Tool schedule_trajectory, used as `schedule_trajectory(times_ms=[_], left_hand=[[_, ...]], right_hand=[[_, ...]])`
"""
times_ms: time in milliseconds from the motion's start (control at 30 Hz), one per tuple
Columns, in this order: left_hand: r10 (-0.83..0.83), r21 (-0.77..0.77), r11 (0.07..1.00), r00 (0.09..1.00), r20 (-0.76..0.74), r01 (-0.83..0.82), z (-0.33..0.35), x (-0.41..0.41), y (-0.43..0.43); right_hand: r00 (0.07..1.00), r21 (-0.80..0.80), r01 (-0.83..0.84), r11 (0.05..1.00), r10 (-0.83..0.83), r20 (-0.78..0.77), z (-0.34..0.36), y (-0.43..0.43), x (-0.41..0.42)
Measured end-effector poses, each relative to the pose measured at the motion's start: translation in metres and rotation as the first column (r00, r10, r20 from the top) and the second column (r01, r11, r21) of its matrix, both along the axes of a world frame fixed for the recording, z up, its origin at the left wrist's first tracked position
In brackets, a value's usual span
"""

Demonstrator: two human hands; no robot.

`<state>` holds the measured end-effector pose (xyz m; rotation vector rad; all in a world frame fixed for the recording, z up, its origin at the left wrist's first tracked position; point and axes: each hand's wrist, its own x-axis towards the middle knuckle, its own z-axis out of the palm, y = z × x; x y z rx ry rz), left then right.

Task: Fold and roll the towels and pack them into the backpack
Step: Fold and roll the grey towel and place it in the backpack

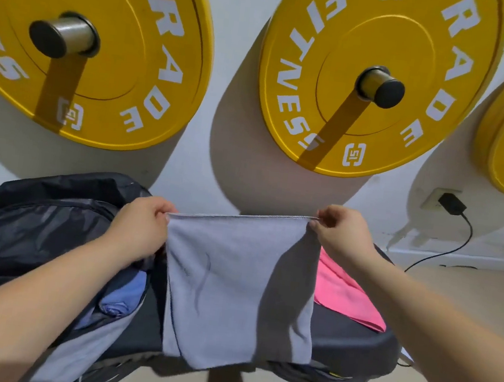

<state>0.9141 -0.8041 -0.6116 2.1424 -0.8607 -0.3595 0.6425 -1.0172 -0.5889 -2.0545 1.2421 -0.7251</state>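
Nearest the camera, in the lower middle of the frame, the bottom edge of a grey-blue towel [233, 283] hangs over the front lip of a black padded counter [352, 346]. The cloth appears already doubled, with a second layer showing at its lower left corner. To its left, an open dark backpack [33, 227] lies on the counter with a rolled blue towel [123, 299] tucked in its mouth, so at least one towel looks packed. Right of the hanging cloth, a pink towel [342, 294] lies loosely on the counter, not yet rolled. Higher up, the left hand [141, 225] pinches the towel's upper left corner and the right hand [340, 233] pinches the upper right corner, stretching the top hem taut between them. This looks like the folding step for the grey-blue towel. The next move probably calls for laying it flat on the bare counter or bringing the corners together, keeping the edges aligned so the roll comes out tight. Beyond, yellow weight plates [103, 45] hang on the white wall, and a black charger [452, 204] sits in a socket at right.
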Motion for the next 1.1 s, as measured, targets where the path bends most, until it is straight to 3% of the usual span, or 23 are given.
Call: schedule_trajectory(times_ms=[133,267,500,633,733,833,933,1000,1100], left_hand=[[0.091,-0.053,0.994,0.991,-0.094,-0.096,-0.029,0.024,-0.031],[0.077,-0.096,0.991,0.987,-0.138,-0.091,-0.056,0.04,-0.053],[0.077,-0.083,0.992,0.977,-0.2,-0.095,-0.087,0.033,-0.059],[0.015,-0.008,1.0,0.994,-0.104,-0.016,-0.083,0.027,-0.047],[-0.047,0.167,0.985,0.999,0.008,0.045,-0.083,0.015,-0.021],[-0.161,0.32,0.936,0.987,0.02,0.147,-0.084,0.0,-0.003],[-0.15,0.333,0.926,0.983,-0.102,0.176,-0.091,-0.011,0.001],[-0.1,0.297,0.942,0.977,-0.188,0.154,-0.101,-0.014,0.001],[0.006,0.26,0.963,0.965,-0.261,0.064,-0.117,-0.012,0.001]], right_hand=[[0.993,0.17,0.062,0.983,-0.078,0.088,-0.045,-0.031,0.037],[0.978,0.127,0.128,0.984,-0.146,0.149,-0.079,-0.046,0.056],[0.995,0.141,0.052,0.989,-0.064,0.079,-0.112,-0.05,0.043],[0.982,0.391,-0.182,0.902,0.144,0.126,-0.092,-0.053,0.033],[0.915,0.443,-0.307,0.843,0.389,-0.106,-0.09,-0.055,0.018],[0.732,0.492,-0.331,0.806,0.548,-0.406,-0.101,-0.054,0.003],[0.528,0.377,-0.409,0.831,0.553,-0.644,-0.113,-0.052,-0.004],[0.435,0.35,-0.434,0.83,0.534,-0.725,-0.113,-0.045,-0.002],[0.419,0.228,-0.483,0.846,0.452,-0.788,-0.107,-0.028,0.016]])
